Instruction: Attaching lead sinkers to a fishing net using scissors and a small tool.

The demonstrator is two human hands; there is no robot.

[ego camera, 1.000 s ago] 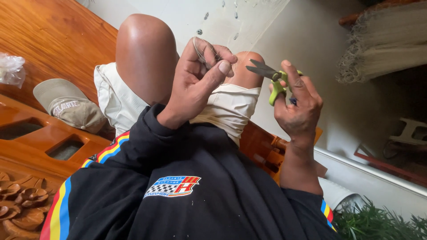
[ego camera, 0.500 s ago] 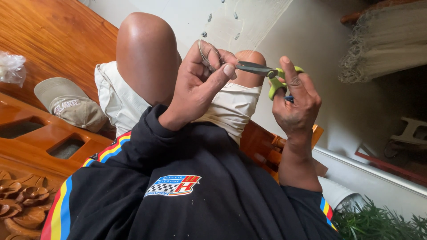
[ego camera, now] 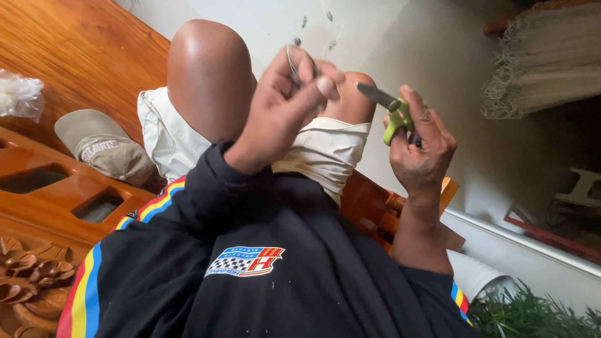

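My left hand (ego camera: 282, 112) is raised above my bare knees, its fingers pinched on a thin grey strip (ego camera: 292, 62) that sticks up from between thumb and forefinger. To its right, my right hand (ego camera: 421, 147) grips small scissors (ego camera: 387, 103) with green handles. Their dark blades look closed and point left toward my left thumb, a short gap away. Both arms wear black sleeves with striped cuffs. What the strip is made of cannot be made out.
A tan cap (ego camera: 103, 147) lies on the carved wooden bench (ego camera: 56, 188) at my left, with a crumpled plastic bag (ego camera: 19, 97) behind it. Pale fringed fibre bundles (ego camera: 544, 62) hang at the top right. Green leaves (ego camera: 532, 316) show at the bottom right.
Half a second ago the scissor blades reached the strip at my left fingers. They have since pulled back to the right, and my left hand has shifted slightly left.
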